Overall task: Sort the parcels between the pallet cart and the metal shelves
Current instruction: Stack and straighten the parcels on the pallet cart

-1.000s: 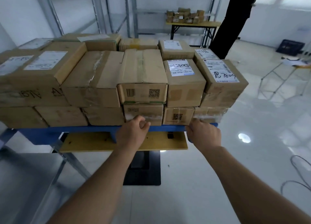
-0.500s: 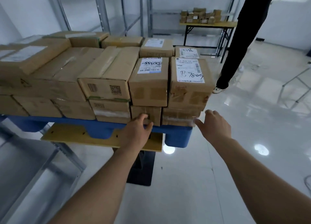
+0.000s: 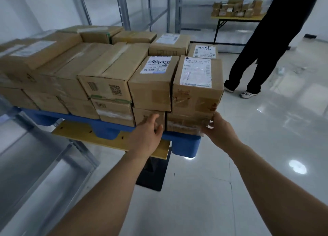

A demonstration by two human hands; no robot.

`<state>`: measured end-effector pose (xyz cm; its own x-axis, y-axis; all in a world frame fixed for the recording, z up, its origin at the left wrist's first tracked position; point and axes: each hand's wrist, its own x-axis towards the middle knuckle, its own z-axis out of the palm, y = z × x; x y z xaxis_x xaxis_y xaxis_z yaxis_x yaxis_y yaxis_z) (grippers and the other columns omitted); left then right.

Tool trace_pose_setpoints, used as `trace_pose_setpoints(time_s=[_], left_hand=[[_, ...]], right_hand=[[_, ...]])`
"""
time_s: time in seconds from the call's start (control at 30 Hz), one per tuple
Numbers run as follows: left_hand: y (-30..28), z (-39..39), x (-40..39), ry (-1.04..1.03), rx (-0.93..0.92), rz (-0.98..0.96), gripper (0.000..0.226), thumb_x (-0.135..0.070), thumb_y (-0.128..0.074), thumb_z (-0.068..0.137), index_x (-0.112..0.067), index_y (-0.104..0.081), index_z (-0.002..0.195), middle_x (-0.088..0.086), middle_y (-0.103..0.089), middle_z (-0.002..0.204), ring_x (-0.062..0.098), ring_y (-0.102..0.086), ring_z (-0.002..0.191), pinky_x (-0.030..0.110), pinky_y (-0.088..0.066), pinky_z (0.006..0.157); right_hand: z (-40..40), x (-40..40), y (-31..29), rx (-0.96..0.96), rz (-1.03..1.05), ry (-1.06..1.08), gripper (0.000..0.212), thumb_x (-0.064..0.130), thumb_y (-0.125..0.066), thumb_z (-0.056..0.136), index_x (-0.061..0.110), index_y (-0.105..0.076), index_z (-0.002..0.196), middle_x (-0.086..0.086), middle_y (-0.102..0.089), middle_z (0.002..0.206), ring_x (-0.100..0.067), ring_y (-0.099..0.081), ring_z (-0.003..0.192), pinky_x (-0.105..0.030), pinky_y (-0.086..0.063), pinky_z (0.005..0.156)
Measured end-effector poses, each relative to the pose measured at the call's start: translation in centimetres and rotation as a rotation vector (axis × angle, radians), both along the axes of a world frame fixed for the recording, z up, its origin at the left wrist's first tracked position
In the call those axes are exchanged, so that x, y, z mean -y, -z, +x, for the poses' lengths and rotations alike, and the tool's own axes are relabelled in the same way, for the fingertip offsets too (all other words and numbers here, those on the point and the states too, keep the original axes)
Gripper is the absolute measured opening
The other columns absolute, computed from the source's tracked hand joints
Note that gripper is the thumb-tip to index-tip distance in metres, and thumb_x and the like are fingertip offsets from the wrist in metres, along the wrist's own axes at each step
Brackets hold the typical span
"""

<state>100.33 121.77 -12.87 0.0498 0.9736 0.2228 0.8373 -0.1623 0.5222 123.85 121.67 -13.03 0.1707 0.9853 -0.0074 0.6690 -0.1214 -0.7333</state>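
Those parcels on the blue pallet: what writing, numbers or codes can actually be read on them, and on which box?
"55505", handwritten and roughly legible, on the label of the front middle parcel.
"796", handwritten and uncertain, on the label of the rear right parcel.
Printed code line on the corner parcel's label: too blurred to trust.
QR code and barcode on the front of the long parcel: no readable text.
Other labels: too small or blurred.

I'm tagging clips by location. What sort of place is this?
Most likely a parcel sorting room or small warehouse: labelled cardboard parcels stacked on a blue pallet, bare metal shelves along the wall, and more boxes on a folding table behind.
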Motion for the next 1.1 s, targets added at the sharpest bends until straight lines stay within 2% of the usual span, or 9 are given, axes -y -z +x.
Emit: trace_pose_setpoints(time_s=[0.1, 0.2, 0.27, 0.37, 0.53, 0.77, 0.97, 1.03, 1.1], left_hand=[[-0.4, 0.2, 0.0, 0.02, -0.129, 0.053, 0.049, -0.037, -0.047, 0.094, -0.029, -0.035, 0.141, -0.001, -0.061, 0.11, 0.019, -0.058, 0.096, 0.033, -0.05, 0.067], [-0.6, -0.1, 0.0, 0.003, -0.256, 0.182, 0.05, -0.033, -0.049, 0.093, -0.021, -0.041, 0.14, 0.008, -0.053, 0.121, 0.027, -0.051, 0.109, 0.039, -0.047, 0.08], [-0.4, -0.4, 0.0, 0.005, -0.3, 0.228, 0.047, -0.03, -0.053, 0.091, -0.016, -0.049, 0.135, 0.011, -0.049, 0.128, 0.03, -0.049, 0.115, 0.043, -0.045, 0.089], [0.0, -0.5, 0.2, -0.003, -0.332, 0.242, 0.047, -0.027, -0.059, 0.088, -0.013, -0.053, 0.132, 0.015, -0.046, 0.134, 0.033, -0.044, 0.121, 0.048, -0.04, 0.094], [0.3, -0.5, 0.3, 0.005, -0.38, 0.309, 0.048, -0.021, -0.068, 0.079, -0.011, -0.059, 0.125, 0.019, -0.051, 0.127, 0.038, -0.05, 0.114, 0.051, -0.044, 0.09], [-0.2, -0.9, -0.6, 0.031, -0.365, 0.296, 0.041, -0.019, -0.065, 0.08, -0.013, -0.059, 0.12, 0.014, -0.052, 0.124, 0.035, -0.05, 0.112, 0.051, -0.046, 0.088], [-0.6, -0.9, -0.5, 0.057, -0.365, 0.244, 0.043, -0.022, -0.062, 0.083, -0.014, -0.056, 0.125, 0.012, -0.052, 0.122, 0.032, -0.048, 0.112, 0.049, -0.045, 0.089], [-1.0, -1.0, -0.4, 0.061, -0.352, 0.222, 0.042, -0.024, -0.06, 0.085, -0.014, -0.056, 0.126, 0.01, -0.051, 0.123, 0.031, -0.047, 0.114, 0.047, -0.042, 0.092], [-1.6, -1.3, -0.4, 0.055, -0.305, 0.255, 0.039, -0.023, -0.06, 0.086, -0.012, -0.058, 0.123, 0.011, -0.052, 0.119, 0.03, -0.05, 0.109, 0.045, -0.043, 0.089]], right_hand=[[0.2, -0.3, 0.3, -0.075, -0.012, -0.044, 0.048, 0.023, -0.062, 0.087, 0.027, -0.043, 0.131, 0.007, -0.062, 0.115, -0.017, -0.059, 0.103, -0.035, -0.05, 0.083], [0.3, -0.6, 0.7, -0.071, -0.019, -0.071, 0.042, 0.023, -0.057, 0.09, 0.025, -0.045, 0.131, 0.014, -0.058, 0.106, -0.01, -0.058, 0.092, -0.018, -0.042, 0.064], [0.4, -0.7, 0.7, -0.073, -0.026, -0.069, 0.041, 0.023, -0.055, 0.091, 0.026, -0.046, 0.131, 0.015, -0.057, 0.104, -0.001, -0.055, 0.082, -0.012, -0.037, 0.06], [0.5, -0.8, 0.7, -0.09, -0.037, -0.07, 0.041, 0.02, -0.053, 0.09, 0.027, -0.047, 0.13, 0.013, -0.06, 0.106, 0.005, -0.052, 0.077, -0.013, -0.038, 0.061], [0.6, -0.8, 0.9, -0.124, -0.052, -0.058, 0.042, 0.018, -0.053, 0.089, 0.03, -0.048, 0.129, 0.013, -0.063, 0.109, 0.003, -0.056, 0.081, -0.016, -0.041, 0.06], [0.3, 0.1, 0.8, -0.124, -0.057, -0.03, 0.045, 0.019, -0.054, 0.089, 0.032, -0.046, 0.131, 0.016, -0.061, 0.107, 0.007, -0.057, 0.077, -0.013, -0.039, 0.054], [0.4, 0.3, 0.4, -0.219, -0.072, -0.075, 0.04, 0.017, -0.056, 0.089, 0.034, -0.05, 0.125, 0.011, -0.062, 0.115, 0.0, -0.06, 0.086, -0.018, -0.044, 0.062], [1.0, 0.2, -0.1, -0.339, -0.094, -0.109, 0.045, 0.009, -0.059, 0.085, 0.033, -0.052, 0.123, 0.006, -0.063, 0.116, -0.011, -0.06, 0.101, -0.024, -0.048, 0.076], [2.0, 0.1, -0.8, -0.427, -0.096, -0.074, 0.054, 0.006, -0.056, 0.086, 0.022, -0.046, 0.137, -0.001, -0.058, 0.12, -0.019, -0.053, 0.11, -0.032, -0.045, 0.088]])
